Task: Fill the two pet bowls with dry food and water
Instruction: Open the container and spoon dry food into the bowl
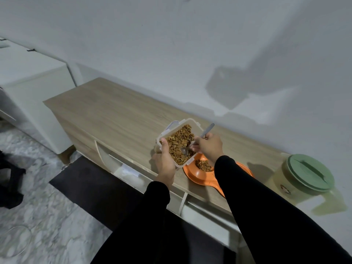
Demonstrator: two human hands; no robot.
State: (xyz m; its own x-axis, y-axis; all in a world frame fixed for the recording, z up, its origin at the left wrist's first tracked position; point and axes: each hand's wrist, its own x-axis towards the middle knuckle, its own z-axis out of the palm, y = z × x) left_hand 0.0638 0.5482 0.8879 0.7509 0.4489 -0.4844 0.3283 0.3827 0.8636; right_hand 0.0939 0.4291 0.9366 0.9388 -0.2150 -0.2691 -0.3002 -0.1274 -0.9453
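Note:
My left hand [165, 162] holds a clear plastic container [179, 124] full of brown dry food, tilted above the cabinet top. My right hand [208, 147] grips a grey spoon [206, 130] whose bowl dips into the food at the container's near corner. Just below sits an orange double pet feeder [192, 173]; its left bowl holds some kibble [203, 165]. My right sleeve covers the feeder's other bowl. A pitcher with a green lid [309, 173] stands to the right, with yellowish translucent walls.
The wooden cabinet [106, 111] runs along a white wall, with open drawers or shelves on its front. A white unit [32, 86] stands at its left end. A dark mat [91, 180] lies on the marbled floor, and a black object [9, 183] sits at far left.

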